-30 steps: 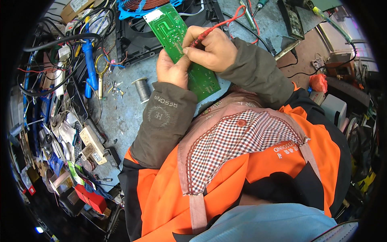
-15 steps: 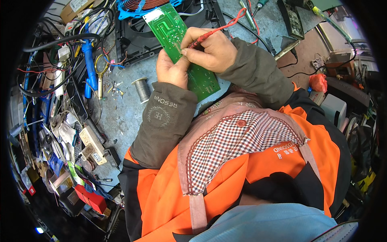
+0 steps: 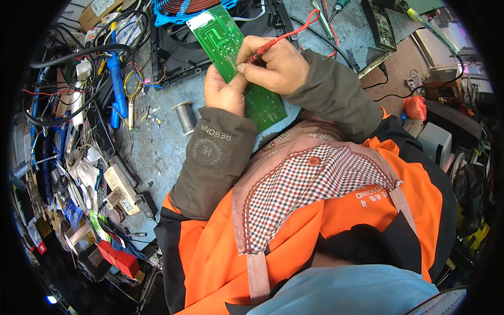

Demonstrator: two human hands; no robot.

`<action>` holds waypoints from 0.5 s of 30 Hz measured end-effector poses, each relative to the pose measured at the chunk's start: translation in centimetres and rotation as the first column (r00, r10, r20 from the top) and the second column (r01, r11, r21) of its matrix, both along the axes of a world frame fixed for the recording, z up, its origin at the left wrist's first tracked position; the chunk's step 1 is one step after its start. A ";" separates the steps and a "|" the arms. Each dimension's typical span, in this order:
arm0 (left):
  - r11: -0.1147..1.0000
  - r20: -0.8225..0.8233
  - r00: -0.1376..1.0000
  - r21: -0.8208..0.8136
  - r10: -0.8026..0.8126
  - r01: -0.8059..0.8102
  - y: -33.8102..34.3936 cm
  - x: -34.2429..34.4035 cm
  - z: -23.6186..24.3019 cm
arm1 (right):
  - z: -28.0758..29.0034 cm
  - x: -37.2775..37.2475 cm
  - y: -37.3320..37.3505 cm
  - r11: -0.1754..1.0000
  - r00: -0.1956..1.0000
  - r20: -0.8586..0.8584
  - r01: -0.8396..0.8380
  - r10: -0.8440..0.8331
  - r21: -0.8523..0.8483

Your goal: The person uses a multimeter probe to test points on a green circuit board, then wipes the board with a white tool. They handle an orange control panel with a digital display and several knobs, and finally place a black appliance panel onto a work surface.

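The right hand (image 3: pixel 275 65) was closed pen-like around the red probe (image 3: pixel 260 51), probably for fine control, while the left hand (image 3: pixel 223 90) gripped the board (image 3: pixel 224 51) along its left edge, seemingly to steady it; whether the probe's tip touched the board could not be made out. The board slanted over the bench (image 3: pixel 163 131), traced face up, likely for a clear view, and the lead (image 3: pixel 295 32) arched away, apparently clear of the grip. Beyond, the board's far end overlapped the black frame (image 3: pixel 176 55), and the spool (image 3: pixel 184 118) sat near the left hand.
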State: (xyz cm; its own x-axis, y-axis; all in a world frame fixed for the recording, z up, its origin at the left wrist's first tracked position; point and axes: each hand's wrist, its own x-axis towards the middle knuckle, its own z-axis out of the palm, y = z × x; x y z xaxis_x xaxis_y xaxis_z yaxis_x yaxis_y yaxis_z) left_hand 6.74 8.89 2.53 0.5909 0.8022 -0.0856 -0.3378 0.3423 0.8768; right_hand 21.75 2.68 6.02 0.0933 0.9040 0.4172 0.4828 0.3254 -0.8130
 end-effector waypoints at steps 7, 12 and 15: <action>1.000 0.005 1.000 0.001 -0.002 0.002 0.0 0.0 0.1 | 0.0 0.0 0.0 1.000 1.000 0.000 0.006 -0.006 0.010; 1.000 -0.007 1.000 -0.002 -0.010 0.010 0.2 -0.1 -0.5 | -0.1 0.0 0.1 1.000 1.000 0.007 0.003 -0.003 0.006; 1.000 -0.014 1.000 -0.006 -0.018 0.017 0.0 0.0 0.2 | -0.2 0.1 0.2 1.000 1.000 -0.001 0.027 -0.027 0.013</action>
State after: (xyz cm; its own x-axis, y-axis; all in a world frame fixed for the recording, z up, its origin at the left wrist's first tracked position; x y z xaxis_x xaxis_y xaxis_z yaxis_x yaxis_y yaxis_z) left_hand 6.77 8.93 2.75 0.6035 0.7912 -0.0985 -0.3197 0.3533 0.8792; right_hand 21.83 2.87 5.79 0.1183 0.8955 0.4290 0.4910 0.3228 -0.8091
